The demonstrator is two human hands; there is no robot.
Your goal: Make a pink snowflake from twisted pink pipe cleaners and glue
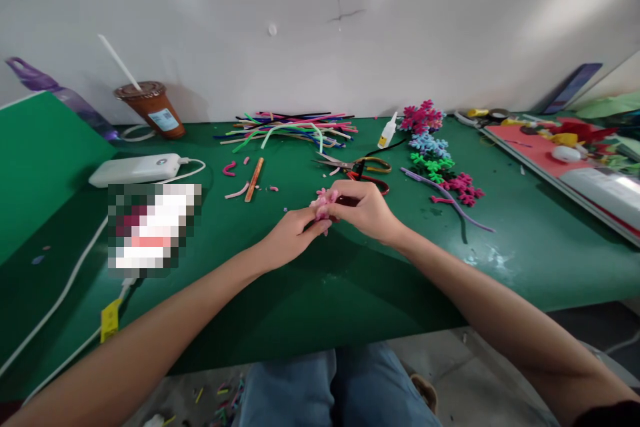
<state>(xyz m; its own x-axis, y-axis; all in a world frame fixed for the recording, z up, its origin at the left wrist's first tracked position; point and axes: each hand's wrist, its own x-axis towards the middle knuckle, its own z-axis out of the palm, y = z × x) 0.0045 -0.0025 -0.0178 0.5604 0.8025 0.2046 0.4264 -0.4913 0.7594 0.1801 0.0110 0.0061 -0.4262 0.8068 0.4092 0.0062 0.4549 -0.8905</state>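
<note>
Between my two hands, above the middle of the green table, is a pink pipe-cleaner snowflake. My left hand pinches its lower left side. My right hand grips it from the right with thumb and fingers, hiding part of it. Just beyond my right hand lie scissors with open blades and a red-handled tool partly covered by that hand. Finished-looking pipe-cleaner snowflakes in red-pink, light blue, green and deep pink lie to the right.
A pile of loose pipe cleaners lies by the wall, near a small glue bottle. Short pink offcuts and a patterned stick are left of centre. A drink cup, power bank and cables occupy the left; a red board the right.
</note>
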